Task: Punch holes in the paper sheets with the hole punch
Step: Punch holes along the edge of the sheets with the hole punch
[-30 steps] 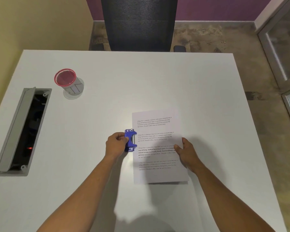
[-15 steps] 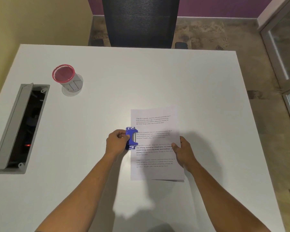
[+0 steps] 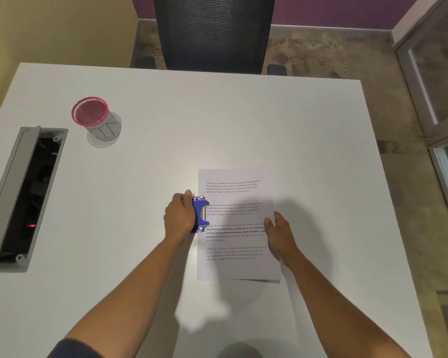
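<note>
Left hand [image 3: 179,215] now covers one hole punch [image 3: 200,214].

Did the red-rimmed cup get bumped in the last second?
No. The cup keeps its spot just right of the cable tray's far corner; only the camera shifted.

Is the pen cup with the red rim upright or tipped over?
Upright. The pen cup stands on its base on the table, round rim facing up. Contents cannot be told.
</note>
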`<state>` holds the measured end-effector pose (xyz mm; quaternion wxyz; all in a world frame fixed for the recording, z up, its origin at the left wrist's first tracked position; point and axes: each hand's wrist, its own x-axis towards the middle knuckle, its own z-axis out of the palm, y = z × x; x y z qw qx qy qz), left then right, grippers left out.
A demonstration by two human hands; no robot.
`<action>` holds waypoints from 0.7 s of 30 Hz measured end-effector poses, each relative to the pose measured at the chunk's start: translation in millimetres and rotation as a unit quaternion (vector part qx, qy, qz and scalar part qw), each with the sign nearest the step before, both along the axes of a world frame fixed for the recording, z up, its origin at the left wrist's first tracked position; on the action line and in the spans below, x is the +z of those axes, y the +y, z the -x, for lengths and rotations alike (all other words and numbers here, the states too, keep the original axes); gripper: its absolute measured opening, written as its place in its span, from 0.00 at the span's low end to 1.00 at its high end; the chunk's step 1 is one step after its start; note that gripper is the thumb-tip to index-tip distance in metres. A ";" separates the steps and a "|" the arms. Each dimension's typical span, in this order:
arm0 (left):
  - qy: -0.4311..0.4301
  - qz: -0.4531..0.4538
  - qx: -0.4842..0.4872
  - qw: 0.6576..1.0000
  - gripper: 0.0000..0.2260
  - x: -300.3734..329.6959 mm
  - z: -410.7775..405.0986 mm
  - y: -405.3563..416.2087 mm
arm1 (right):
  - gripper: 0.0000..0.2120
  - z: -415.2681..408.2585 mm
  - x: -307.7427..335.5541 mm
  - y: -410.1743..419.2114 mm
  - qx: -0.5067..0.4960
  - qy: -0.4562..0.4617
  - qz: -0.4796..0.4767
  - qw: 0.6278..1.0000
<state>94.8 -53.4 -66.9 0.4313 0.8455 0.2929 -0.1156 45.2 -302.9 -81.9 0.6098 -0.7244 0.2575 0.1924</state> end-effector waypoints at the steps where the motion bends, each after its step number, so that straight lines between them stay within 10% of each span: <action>1: 0.005 -0.022 -0.010 1.000 0.17 -1.2 -2.5 -1.1 | 0.09 -0.6 0.2 0.3 0.004 -0.001 0.006 1.000; 21: -0.078 -0.268 -0.181 0.943 0.09 -22.0 -5.2 2.5 | 0.09 1.3 -10.4 0.8 0.025 -0.004 0.063 0.998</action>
